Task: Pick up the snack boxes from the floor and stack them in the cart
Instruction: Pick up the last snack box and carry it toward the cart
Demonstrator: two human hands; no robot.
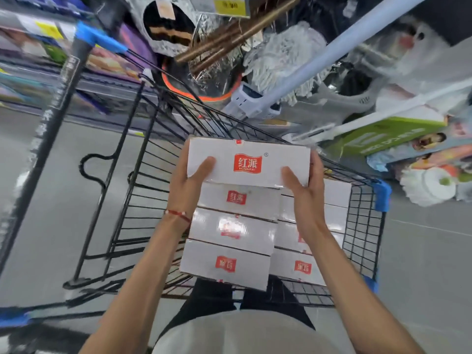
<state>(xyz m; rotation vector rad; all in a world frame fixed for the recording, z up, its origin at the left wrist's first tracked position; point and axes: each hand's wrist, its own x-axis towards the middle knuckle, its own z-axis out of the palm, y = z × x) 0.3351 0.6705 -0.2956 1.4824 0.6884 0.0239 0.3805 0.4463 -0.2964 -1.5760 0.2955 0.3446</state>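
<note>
I hold a white snack box (249, 162) with a red logo over the black wire cart (143, 190). My left hand (190, 186) grips its left end, thumb on top. My right hand (304, 186) grips its right end the same way. Below it, inside the cart, lie several more white boxes with red logos: one row (229, 228) on the left and a second row (314, 218) on the right. The held box hangs above the far end of the left row.
Store shelves (51, 72) run along the left. Beyond the cart stand mops (286, 54), a long pale pole (332, 52) and a bin with an orange rim (204, 95). Green and coloured product boxes (388, 139) lie to the right. Grey floor (421, 264) surrounds the cart.
</note>
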